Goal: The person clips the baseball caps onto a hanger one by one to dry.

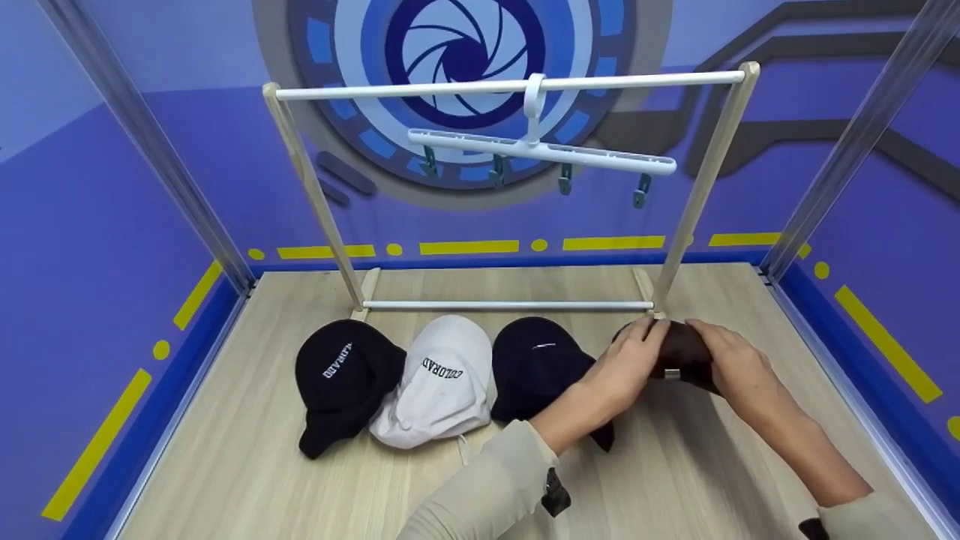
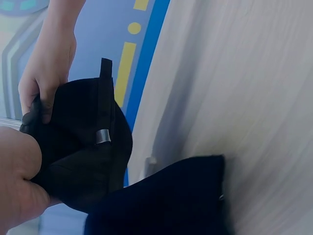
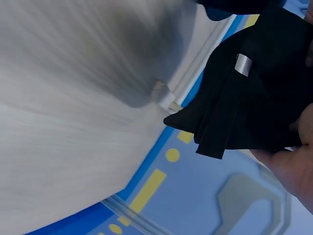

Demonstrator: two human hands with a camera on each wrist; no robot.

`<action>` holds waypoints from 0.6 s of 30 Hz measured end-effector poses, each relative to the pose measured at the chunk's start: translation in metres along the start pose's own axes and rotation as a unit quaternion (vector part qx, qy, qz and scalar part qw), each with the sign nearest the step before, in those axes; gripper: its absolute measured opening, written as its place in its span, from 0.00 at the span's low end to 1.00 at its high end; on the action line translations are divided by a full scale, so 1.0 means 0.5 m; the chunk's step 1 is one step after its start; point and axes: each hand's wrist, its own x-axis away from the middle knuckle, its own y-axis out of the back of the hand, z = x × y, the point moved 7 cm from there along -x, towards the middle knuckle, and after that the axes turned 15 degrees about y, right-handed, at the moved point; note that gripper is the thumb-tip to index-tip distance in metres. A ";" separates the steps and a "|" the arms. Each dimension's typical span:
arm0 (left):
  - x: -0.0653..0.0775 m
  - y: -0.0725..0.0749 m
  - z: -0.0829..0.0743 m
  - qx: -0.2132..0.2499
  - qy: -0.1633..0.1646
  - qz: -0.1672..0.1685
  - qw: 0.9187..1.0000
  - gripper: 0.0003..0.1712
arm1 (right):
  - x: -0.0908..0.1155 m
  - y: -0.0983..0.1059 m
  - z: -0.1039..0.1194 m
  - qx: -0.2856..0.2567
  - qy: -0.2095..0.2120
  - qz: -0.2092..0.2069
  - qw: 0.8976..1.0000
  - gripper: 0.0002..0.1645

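Both hands hold a dark brown cap (image 1: 684, 349) above the right side of the table, its back strap and small metal buckle (image 1: 672, 373) facing the wearer. My left hand (image 1: 628, 361) grips the cap's left side, and my right hand (image 1: 744, 369) grips its right side. In the left wrist view the cap's strap (image 2: 105, 98) sticks out beyond its edge. To the left lie a navy cap (image 1: 536, 367) with a small white mark, partly covered by my left forearm, a white cap (image 1: 442, 382) with dark lettering, and a black cap (image 1: 345, 375) with white lettering.
Behind the caps stands a wooden rack with a white top rail (image 1: 390, 91) and a lower bar (image 1: 510, 305). A white hanger (image 1: 540, 152) with several dark green clips (image 1: 565, 180) hangs from the rail. Blue patterned walls (image 1: 105, 247) enclose the wooden table (image 1: 225, 450).
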 end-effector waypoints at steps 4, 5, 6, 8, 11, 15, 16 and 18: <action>-0.007 0.029 0.010 0.006 -0.006 -0.016 1.000 0.35 | -0.025 0.013 0.005 -0.005 0.019 -0.005 1.000 0.33; -0.009 0.036 0.013 0.008 -0.007 -0.018 1.000 0.35 | -0.031 0.016 0.006 -0.007 0.024 -0.007 1.000 0.33; -0.010 0.043 0.016 0.014 -0.008 -0.018 1.000 0.36 | -0.038 0.018 0.007 -0.007 0.029 -0.008 1.000 0.32; -0.014 0.056 0.021 0.028 -0.013 -0.020 0.999 0.35 | -0.050 0.024 0.009 -0.008 0.033 -0.011 0.999 0.31; -0.017 0.077 0.029 0.048 -0.024 -0.031 0.998 0.33 | -0.065 0.033 0.009 -0.011 0.026 -0.010 1.000 0.30; -0.019 0.104 0.041 0.066 -0.041 -0.067 0.995 0.28 | -0.086 0.041 0.009 -0.019 0.006 -0.001 1.000 0.27; -0.019 0.111 0.044 0.068 -0.044 -0.078 0.994 0.27 | -0.091 0.042 0.009 -0.020 0.002 0.002 1.000 0.26; -0.020 0.124 0.051 0.073 -0.048 -0.100 0.991 0.25 | -0.102 0.045 0.010 -0.026 -0.003 0.006 1.000 0.25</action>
